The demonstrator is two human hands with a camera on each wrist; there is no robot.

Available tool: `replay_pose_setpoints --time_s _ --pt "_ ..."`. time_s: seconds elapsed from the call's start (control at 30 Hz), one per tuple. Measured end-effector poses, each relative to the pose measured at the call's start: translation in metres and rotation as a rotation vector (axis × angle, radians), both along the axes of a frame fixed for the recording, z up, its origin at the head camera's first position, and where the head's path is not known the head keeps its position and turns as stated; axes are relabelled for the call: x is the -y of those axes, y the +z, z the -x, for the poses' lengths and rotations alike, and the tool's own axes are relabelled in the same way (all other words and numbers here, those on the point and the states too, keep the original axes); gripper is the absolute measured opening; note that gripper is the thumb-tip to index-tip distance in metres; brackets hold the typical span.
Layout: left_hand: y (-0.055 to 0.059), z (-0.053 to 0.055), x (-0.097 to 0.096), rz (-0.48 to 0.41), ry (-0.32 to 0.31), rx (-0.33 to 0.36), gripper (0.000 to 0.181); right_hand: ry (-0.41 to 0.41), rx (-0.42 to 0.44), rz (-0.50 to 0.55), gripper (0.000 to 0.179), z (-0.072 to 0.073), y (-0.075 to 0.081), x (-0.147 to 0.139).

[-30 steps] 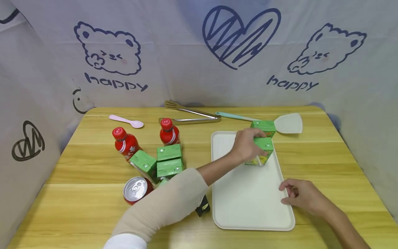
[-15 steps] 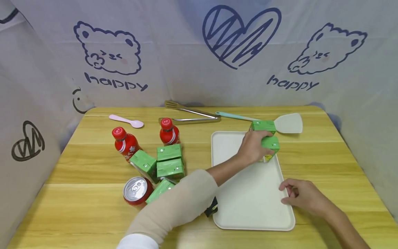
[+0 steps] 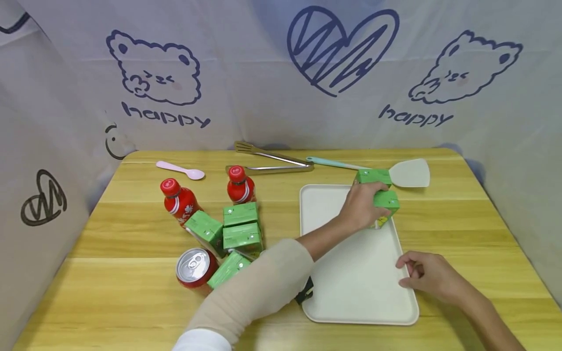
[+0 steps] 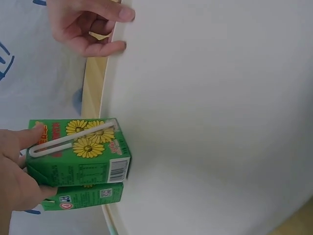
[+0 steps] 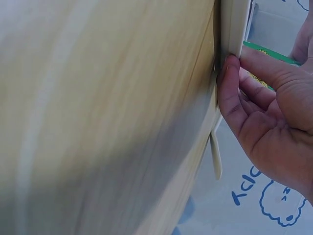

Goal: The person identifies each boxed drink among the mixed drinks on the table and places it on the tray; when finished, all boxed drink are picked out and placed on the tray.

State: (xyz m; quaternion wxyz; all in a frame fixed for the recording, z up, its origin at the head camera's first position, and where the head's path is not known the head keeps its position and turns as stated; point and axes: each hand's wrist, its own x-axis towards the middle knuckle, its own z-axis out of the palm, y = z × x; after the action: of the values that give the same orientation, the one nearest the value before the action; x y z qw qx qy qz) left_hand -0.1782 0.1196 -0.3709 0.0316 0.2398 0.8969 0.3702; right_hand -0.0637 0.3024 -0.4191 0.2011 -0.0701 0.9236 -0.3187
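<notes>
With fingers and thumb, my left hand (image 3: 362, 207) grips a green juice carton (image 4: 73, 169) printed with yellow flowers. A bent white straw (image 4: 73, 139) is stuck to its side. The carton is at the far right edge of the white rectangular tray (image 3: 355, 282). Right behind it stands a second green juice carton (image 3: 373, 176), partly hidden in the left wrist view. My right hand (image 3: 432, 275) pinches the tray's right rim between thumb and fingers, as the right wrist view also shows.
Left of the tray, several green cartons (image 3: 241, 236) cluster with two red bottles (image 3: 239, 187) and a can (image 3: 193, 265). A black item (image 3: 306, 291) shows beside my left sleeve. Metal tongs (image 3: 281, 168), a white-headed turner (image 3: 410, 174) and a pink spoon (image 3: 180, 169) lie at the back.
My left hand has moved the held carton rightward and slightly back, to the tray's right edge in front of the other carton. My right hand has stayed at the rim.
</notes>
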Motion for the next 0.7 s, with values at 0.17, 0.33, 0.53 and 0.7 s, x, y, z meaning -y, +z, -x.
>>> replay_pose_setpoints --time_s 0.17,0.33,0.53,0.7 --pt "0.009 0.002 0.000 0.140 -0.024 0.002 0.048 -0.010 0.012 0.004 0.026 0.000 -0.001 0.000" --pt "0.018 0.004 0.002 0.201 -0.051 0.007 0.046 -0.018 0.016 -0.005 0.027 0.000 -0.002 0.001" --pt "0.028 -0.001 0.004 0.193 -0.120 -0.086 0.036 -0.029 0.025 -0.015 0.027 0.000 -0.001 0.002" --pt "0.043 -0.006 0.008 0.147 -0.159 -0.069 0.046 -0.025 0.025 -0.009 0.027 0.000 0.000 0.001"
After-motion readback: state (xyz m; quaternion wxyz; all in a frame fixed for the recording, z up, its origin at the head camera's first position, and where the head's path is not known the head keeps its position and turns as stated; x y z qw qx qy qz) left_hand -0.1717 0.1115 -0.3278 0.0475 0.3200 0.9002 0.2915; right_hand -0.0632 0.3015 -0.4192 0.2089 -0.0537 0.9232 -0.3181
